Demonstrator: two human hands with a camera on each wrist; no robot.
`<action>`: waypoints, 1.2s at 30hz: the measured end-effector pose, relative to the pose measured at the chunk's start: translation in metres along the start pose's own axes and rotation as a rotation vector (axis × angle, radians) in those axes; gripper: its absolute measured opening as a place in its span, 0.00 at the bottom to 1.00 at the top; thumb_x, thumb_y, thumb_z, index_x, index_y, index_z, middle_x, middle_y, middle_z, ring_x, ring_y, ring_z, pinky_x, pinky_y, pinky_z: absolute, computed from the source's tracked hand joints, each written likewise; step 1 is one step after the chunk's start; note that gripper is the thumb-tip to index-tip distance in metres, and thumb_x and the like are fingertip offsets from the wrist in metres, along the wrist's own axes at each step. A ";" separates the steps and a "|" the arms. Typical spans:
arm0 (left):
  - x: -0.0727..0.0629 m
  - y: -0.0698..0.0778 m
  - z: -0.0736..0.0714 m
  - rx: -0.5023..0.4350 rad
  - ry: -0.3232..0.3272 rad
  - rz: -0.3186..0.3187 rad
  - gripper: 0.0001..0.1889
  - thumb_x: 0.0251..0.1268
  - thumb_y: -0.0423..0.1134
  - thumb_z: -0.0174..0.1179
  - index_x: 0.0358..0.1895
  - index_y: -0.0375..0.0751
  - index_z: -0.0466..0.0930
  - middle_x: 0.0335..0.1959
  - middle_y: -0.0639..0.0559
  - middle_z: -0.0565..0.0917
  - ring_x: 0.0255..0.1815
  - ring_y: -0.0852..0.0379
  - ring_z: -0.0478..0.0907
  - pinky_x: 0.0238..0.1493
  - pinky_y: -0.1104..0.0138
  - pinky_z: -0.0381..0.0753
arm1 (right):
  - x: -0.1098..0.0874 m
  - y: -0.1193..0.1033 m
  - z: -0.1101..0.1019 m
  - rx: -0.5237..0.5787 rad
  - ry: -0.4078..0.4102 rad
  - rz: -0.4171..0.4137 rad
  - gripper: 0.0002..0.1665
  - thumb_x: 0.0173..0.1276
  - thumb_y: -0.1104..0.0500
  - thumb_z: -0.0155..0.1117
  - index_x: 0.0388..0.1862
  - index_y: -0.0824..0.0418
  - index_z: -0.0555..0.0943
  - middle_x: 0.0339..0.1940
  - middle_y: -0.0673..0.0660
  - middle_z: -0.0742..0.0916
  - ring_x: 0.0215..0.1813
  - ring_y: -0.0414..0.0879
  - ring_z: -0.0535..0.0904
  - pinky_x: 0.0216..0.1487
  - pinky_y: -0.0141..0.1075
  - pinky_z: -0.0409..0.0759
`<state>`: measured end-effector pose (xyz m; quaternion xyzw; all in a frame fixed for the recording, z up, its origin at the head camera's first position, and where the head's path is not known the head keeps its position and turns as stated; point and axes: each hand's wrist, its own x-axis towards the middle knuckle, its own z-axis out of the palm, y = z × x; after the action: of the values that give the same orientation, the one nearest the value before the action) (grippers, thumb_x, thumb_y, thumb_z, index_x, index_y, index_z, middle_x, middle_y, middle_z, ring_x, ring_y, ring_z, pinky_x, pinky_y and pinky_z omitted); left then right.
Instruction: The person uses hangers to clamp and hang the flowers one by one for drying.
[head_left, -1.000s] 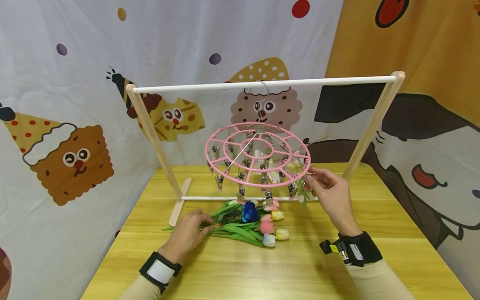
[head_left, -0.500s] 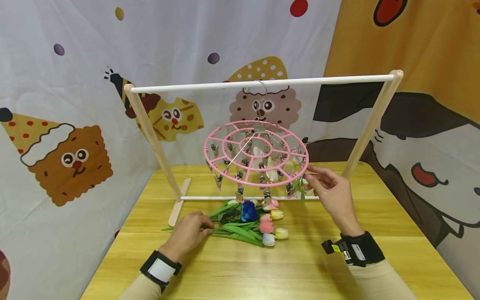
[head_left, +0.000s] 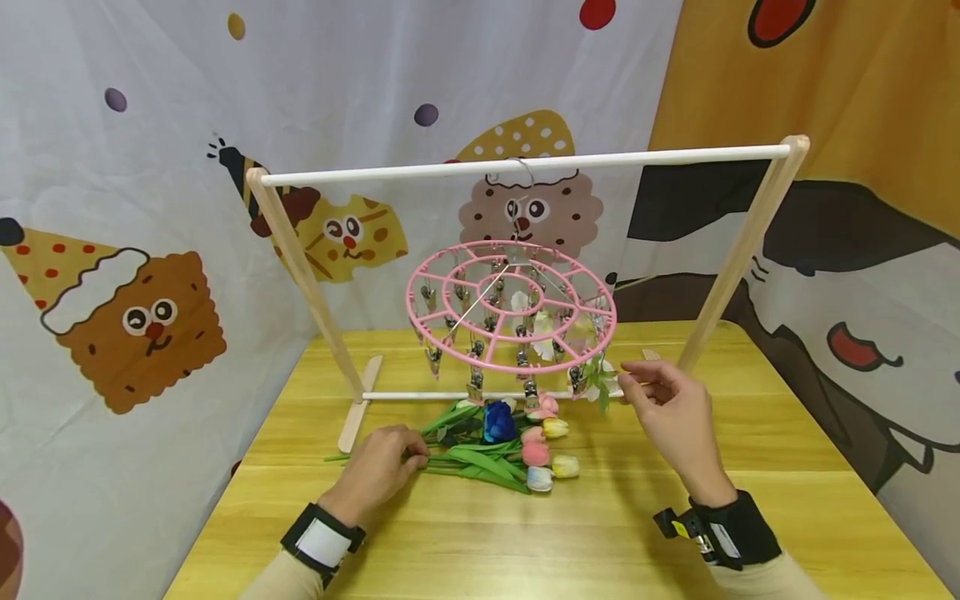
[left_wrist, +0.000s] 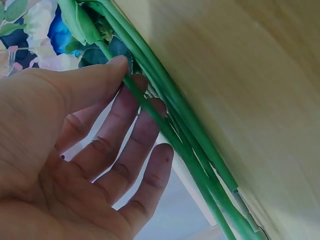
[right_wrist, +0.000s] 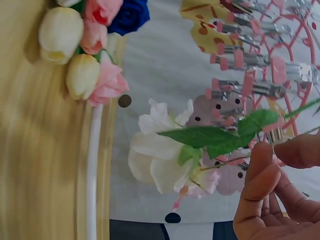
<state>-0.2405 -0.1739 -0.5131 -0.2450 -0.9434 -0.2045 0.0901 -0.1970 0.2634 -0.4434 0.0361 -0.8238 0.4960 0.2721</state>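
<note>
My left hand (head_left: 382, 467) rests over the stem ends of a bunch of artificial flowers (head_left: 487, 450) on the table. In the left wrist view, its thumb and fingers pinch one green flower stem (left_wrist: 142, 100). My right hand (head_left: 671, 408) is just beyond the right rim of a pink round clip hanger (head_left: 495, 365). Its thumb and bent fingers come together close to a clip (right_wrist: 274, 131) and a thin stem; I cannot tell if they hold either. A white flower (right_wrist: 160, 160) with green leaves (right_wrist: 200, 136) hangs by the fingertips, under the hanger's right side.
The hanger hooks over the white top bar (head_left: 420, 172) of a wooden stand (head_left: 300, 275). Several metal clips (head_left: 474, 383) with pink tips dangle from it. The stand's lower bar (head_left: 412, 396) runs behind the flowers. A cartoon-printed cloth (head_left: 337, 83) covers the wall behind the table (head_left: 480, 542).
My right hand has moved down and right, a little away from the hanger's rim. The white flower stays at the hanger. My left hand has hardly moved.
</note>
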 end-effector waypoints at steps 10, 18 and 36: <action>0.001 0.007 -0.004 -0.109 0.027 0.044 0.05 0.76 0.29 0.79 0.43 0.44 0.95 0.41 0.54 0.94 0.43 0.58 0.92 0.44 0.68 0.93 | -0.033 -0.004 0.012 -0.115 -0.010 -0.148 0.07 0.77 0.68 0.82 0.48 0.59 0.94 0.34 0.52 0.95 0.33 0.31 0.86 0.38 0.19 0.84; 0.003 0.015 -0.010 -0.184 0.073 0.082 0.04 0.77 0.29 0.78 0.45 0.42 0.94 0.41 0.54 0.93 0.40 0.64 0.89 0.40 0.71 0.91 | -0.049 -0.009 0.029 -0.138 -0.103 -0.363 0.18 0.68 0.74 0.85 0.45 0.53 0.93 0.35 0.44 0.93 0.33 0.30 0.85 0.36 0.23 0.85; 0.008 0.071 -0.031 -0.086 0.288 0.312 0.09 0.70 0.29 0.83 0.46 0.43 0.94 0.43 0.53 0.91 0.40 0.59 0.92 0.39 0.70 0.93 | -0.044 -0.051 0.080 -0.220 -0.303 -0.637 0.24 0.69 0.66 0.90 0.62 0.59 0.94 0.55 0.57 0.93 0.43 0.44 0.90 0.41 0.31 0.90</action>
<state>-0.2098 -0.1274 -0.4589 -0.3598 -0.8619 -0.2610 0.2441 -0.1758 0.1617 -0.4523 0.3345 -0.8505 0.2839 0.2902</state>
